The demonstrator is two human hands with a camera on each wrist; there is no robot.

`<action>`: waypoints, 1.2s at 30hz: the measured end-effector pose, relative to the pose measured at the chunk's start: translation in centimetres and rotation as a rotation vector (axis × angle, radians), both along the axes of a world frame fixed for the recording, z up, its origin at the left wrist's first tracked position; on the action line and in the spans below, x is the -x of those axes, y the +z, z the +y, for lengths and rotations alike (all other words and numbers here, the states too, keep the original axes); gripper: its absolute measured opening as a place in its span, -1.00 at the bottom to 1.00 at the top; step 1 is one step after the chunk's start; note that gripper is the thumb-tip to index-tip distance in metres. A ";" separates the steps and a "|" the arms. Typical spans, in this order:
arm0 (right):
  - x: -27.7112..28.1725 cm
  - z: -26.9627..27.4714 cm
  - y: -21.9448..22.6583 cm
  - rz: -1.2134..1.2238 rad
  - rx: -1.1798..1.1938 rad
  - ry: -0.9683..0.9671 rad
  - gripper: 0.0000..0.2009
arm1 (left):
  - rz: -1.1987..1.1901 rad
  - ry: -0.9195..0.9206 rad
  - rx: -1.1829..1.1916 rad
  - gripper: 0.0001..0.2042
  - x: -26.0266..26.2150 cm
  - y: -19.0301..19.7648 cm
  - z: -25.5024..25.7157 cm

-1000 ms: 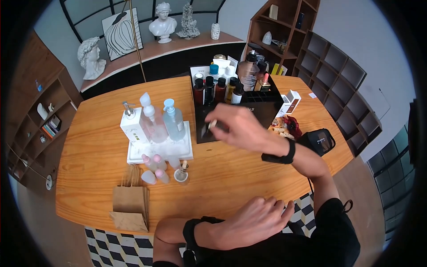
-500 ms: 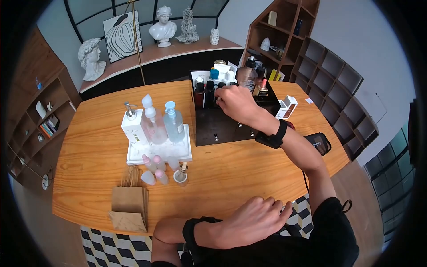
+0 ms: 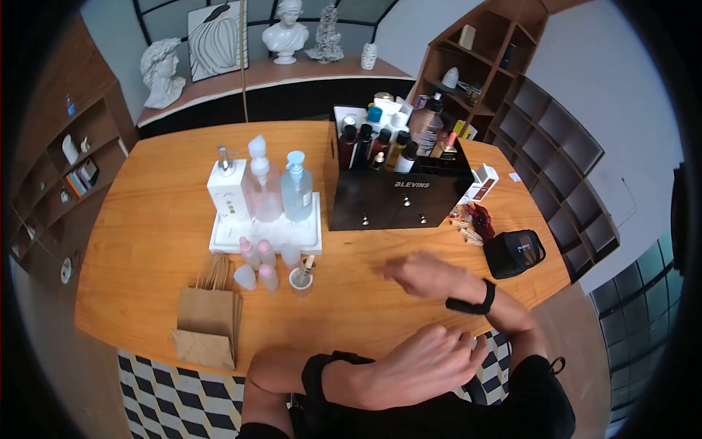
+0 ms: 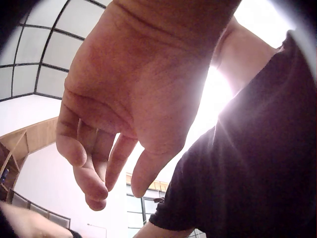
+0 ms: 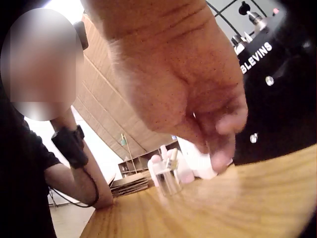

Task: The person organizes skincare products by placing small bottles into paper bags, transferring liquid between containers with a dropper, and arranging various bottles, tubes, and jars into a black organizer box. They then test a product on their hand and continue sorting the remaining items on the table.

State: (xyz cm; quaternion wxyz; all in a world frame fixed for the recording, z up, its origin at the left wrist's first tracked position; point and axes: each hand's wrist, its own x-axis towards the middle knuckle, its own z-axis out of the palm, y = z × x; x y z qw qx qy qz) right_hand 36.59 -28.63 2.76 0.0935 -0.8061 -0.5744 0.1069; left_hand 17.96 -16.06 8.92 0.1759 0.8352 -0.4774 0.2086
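Observation:
My right hand (image 3: 425, 275) hovers over the table in front of a black drawer organizer (image 3: 351, 197) lettered BLEVINS, its fingers loosely bent around nothing. In the right wrist view the same hand (image 5: 183, 84) is empty, with the organizer's knobs beside it. A small bottle with a pale top (image 3: 378, 160) stands at the organizer's front row, among dark bottles (image 3: 347, 148) and a white-capped one (image 3: 406, 159). Low at the table's near edge, my left hand (image 3: 428, 366) hangs relaxed. The left wrist view shows this hand (image 4: 129, 84) holding nothing.
Left of the organizer, a white tray (image 3: 267, 238) bears pump bottles. Before it are small pink-capped bottles (image 3: 267, 254) and a small clear cup (image 3: 300, 281) with a pale-topped item. Paper bags (image 3: 205, 314) lie front left. A black pouch (image 3: 512, 254) sits at right.
My right hand carried a small pale-topped item to the organizer's front row, let go of it there and drew back toward me. The left hand has stayed about where it was.

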 end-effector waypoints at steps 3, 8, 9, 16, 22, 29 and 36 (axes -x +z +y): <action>2.7 -1.1 -3.0 0.212 0.029 0.036 -0.49 | -0.082 0.042 0.055 -0.55 0.1 -1.0 -0.5; 5.7 0.2 -0.9 0.389 -0.026 0.002 -0.48 | -0.148 0.088 0.181 -0.66 -0.2 -0.8 -1.0; 6.0 0.2 -1.0 0.373 -0.065 0.040 -0.45 | -0.100 0.065 0.162 -0.66 -0.2 -0.9 -1.2; 8.7 2.5 -2.3 0.472 -0.071 -0.188 -0.68 | -0.186 0.132 0.343 -0.85 0.0 -0.9 -1.3; 10.0 3.4 -2.8 0.422 -0.035 -0.168 -0.63 | -0.176 0.142 0.333 -0.85 1.1 -0.6 -1.5; 10.8 1.8 -3.0 0.435 -0.191 -0.146 -0.68 | -0.120 0.016 0.258 -0.81 1.1 -0.9 -1.7; 10.2 -1.3 -4.5 0.476 -0.241 -0.275 -0.76 | -0.003 0.001 0.099 -0.67 -0.8 -1.7 -1.9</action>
